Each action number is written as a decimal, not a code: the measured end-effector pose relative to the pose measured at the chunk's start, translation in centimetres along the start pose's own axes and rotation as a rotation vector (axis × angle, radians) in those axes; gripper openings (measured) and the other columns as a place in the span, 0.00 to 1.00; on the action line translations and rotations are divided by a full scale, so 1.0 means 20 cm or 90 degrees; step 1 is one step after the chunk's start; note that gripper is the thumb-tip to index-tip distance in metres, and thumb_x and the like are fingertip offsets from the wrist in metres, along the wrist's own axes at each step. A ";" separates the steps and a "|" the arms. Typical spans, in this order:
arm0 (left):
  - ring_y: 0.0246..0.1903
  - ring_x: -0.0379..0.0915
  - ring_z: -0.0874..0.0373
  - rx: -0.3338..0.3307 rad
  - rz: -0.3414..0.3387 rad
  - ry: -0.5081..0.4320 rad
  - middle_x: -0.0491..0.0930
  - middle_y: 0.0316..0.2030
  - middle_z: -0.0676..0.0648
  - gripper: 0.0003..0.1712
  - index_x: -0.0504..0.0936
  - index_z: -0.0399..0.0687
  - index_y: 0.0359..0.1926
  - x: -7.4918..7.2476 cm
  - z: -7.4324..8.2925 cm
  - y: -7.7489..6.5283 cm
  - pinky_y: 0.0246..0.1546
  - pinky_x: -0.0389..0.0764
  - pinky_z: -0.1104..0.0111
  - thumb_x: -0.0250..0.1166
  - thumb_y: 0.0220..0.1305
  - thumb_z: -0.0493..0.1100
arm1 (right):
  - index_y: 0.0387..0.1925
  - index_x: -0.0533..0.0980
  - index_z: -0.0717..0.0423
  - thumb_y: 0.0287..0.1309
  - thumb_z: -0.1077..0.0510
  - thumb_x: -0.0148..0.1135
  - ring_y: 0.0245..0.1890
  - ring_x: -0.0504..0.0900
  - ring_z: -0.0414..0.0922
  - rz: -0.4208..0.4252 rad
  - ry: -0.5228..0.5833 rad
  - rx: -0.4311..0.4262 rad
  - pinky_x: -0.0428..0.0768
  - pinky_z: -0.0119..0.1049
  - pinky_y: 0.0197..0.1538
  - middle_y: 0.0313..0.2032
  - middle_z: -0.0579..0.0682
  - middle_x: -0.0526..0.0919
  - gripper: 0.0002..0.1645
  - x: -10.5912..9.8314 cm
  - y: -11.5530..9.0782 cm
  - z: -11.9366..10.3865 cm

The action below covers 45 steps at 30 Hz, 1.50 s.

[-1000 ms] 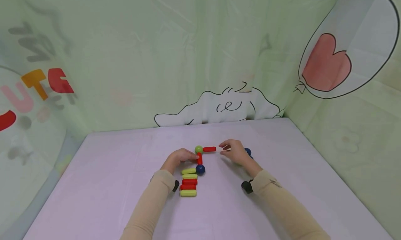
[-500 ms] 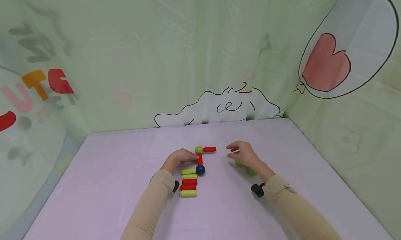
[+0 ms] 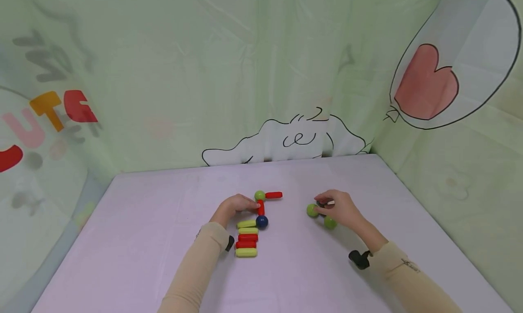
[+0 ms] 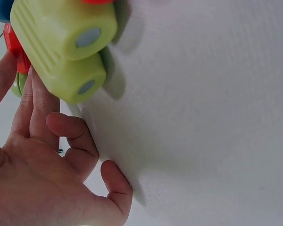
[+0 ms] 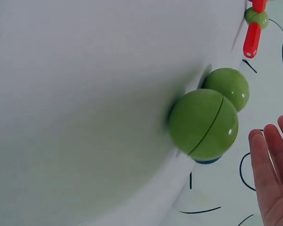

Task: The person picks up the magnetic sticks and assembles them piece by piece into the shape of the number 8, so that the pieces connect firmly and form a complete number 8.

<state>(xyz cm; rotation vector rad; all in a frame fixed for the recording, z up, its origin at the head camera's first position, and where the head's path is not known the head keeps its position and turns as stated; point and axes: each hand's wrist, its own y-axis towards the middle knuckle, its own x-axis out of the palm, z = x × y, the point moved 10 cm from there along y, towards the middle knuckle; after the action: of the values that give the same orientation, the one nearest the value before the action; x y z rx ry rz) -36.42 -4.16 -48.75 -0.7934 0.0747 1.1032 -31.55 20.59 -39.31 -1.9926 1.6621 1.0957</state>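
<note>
My left hand pinches a red magnetic rod that joins a green ball to a dark blue ball. In the left wrist view, its fingertips are at the red rod, with two lower fingers bent near the cloth. My right hand is over a loose blue ball, which shows between thumb and forefinger. Straight fingers appear apart from the balls in the right wrist view. Two green balls lie beside this hand.
Another red rod extends right from the joined green ball. Yellow rods and red rods lie stacked in a column below the blue ball. The pale tablecloth meets a printed curtain at the back.
My right hand has moved right and slightly nearer, away from the red rod's end to the loose balls. Both green balls now show. The left hand has kept its place on the rod.
</note>
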 end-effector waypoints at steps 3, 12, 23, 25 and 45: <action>0.54 0.65 0.48 0.001 0.000 -0.003 0.79 0.45 0.46 0.18 0.81 0.44 0.48 0.00 0.00 0.00 0.57 0.63 0.56 0.62 0.59 0.48 | 0.38 0.78 0.70 0.43 0.66 0.70 0.38 0.78 0.55 -0.007 -0.009 0.001 0.79 0.42 0.39 0.37 0.61 0.80 0.17 -0.02 -0.04 0.01; 0.51 0.66 0.49 0.006 -0.002 -0.002 0.79 0.46 0.45 0.18 0.81 0.43 0.47 0.01 0.00 0.00 0.55 0.64 0.57 0.62 0.59 0.48 | 0.37 0.78 0.69 0.41 0.61 0.72 0.37 0.78 0.55 -0.010 -0.021 0.036 0.79 0.43 0.38 0.36 0.60 0.81 0.19 -0.07 -0.13 0.09; 0.53 0.66 0.48 -0.001 0.006 -0.006 0.79 0.45 0.46 0.19 0.81 0.43 0.48 0.01 0.00 -0.02 0.56 0.64 0.56 0.62 0.59 0.48 | 0.36 0.78 0.67 0.40 0.59 0.73 0.34 0.80 0.52 -0.052 -0.036 0.101 0.79 0.40 0.36 0.34 0.57 0.81 0.21 -0.03 -0.17 0.18; 0.51 0.67 0.49 0.002 0.007 -0.003 0.80 0.45 0.46 0.18 0.81 0.43 0.47 0.01 0.00 -0.02 0.56 0.64 0.56 0.62 0.59 0.48 | 0.35 0.77 0.67 0.39 0.60 0.73 0.33 0.80 0.52 -0.057 -0.029 0.107 0.79 0.39 0.35 0.33 0.57 0.81 0.20 -0.02 -0.17 0.19; 0.55 0.65 0.47 0.008 0.007 -0.009 0.80 0.44 0.46 0.19 0.80 0.42 0.49 0.00 0.01 -0.03 0.57 0.63 0.55 0.61 0.60 0.47 | 0.32 0.77 0.62 0.40 0.65 0.71 0.33 0.79 0.50 -0.055 -0.031 0.109 0.78 0.38 0.33 0.32 0.52 0.80 0.14 -0.02 -0.16 0.14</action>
<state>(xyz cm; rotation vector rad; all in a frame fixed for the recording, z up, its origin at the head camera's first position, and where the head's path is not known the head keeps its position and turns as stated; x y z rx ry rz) -36.00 -4.13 -48.27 -0.7755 0.0740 1.1177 -29.58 23.59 -41.58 -1.8950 1.5733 0.9322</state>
